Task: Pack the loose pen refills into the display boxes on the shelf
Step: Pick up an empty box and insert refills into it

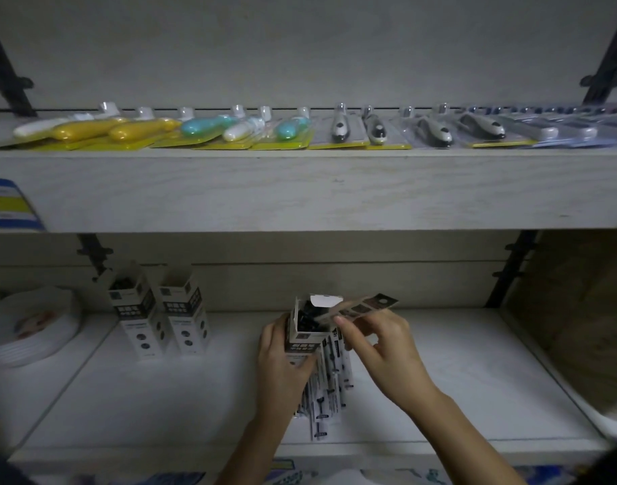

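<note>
A white and black display box (305,336) stands upright on the lower shelf (160,397), its top open and dark refill ends showing inside. My left hand (282,365) grips the box's left side and front. My right hand (377,344) pinches the box's long printed lid flap (363,307), which sticks out to the right. Several loose pen refills (329,390) in white wrappers lie in a pile right behind and under the box. Two more open display boxes (133,309) (186,309) stand side by side at the back left.
A stack of white plates (34,327) sits at the far left of the lower shelf. The upper shelf (300,190) carries a row of blister-packed items (230,129). Black brackets (510,271) run up the back wall. A brown board (580,309) closes the right side.
</note>
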`<move>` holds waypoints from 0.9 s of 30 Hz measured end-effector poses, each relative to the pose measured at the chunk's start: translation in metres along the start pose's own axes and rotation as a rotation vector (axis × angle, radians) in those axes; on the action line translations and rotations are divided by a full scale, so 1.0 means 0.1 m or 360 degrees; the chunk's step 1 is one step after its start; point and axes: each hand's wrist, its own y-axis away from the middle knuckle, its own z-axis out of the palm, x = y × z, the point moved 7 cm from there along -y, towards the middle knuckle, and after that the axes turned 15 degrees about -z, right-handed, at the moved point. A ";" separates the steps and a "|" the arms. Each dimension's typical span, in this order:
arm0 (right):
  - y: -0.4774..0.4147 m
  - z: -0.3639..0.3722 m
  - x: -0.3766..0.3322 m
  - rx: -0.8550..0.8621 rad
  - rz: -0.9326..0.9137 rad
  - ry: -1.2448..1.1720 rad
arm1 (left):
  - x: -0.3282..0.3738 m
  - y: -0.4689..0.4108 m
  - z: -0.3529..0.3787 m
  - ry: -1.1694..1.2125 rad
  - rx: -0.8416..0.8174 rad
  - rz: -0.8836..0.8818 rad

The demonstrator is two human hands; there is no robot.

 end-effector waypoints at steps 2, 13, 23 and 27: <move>-0.03 0.03 -0.03 -0.0068 -0.0014 0.0078 | 0.00 -0.01 0.00 0.0002 -0.0011 0.0010; -0.10 0.25 -0.05 -0.0308 0.0028 0.0512 | 0.04 -0.01 0.00 0.0052 -0.0003 0.0051; -0.15 0.23 -0.02 -0.0196 0.0096 0.0399 | -0.04 -0.01 0.00 0.0062 -0.0025 0.0014; -0.18 0.12 -0.02 0.0006 0.0102 0.0414 | -0.06 -0.02 0.00 0.0051 -0.0025 0.0020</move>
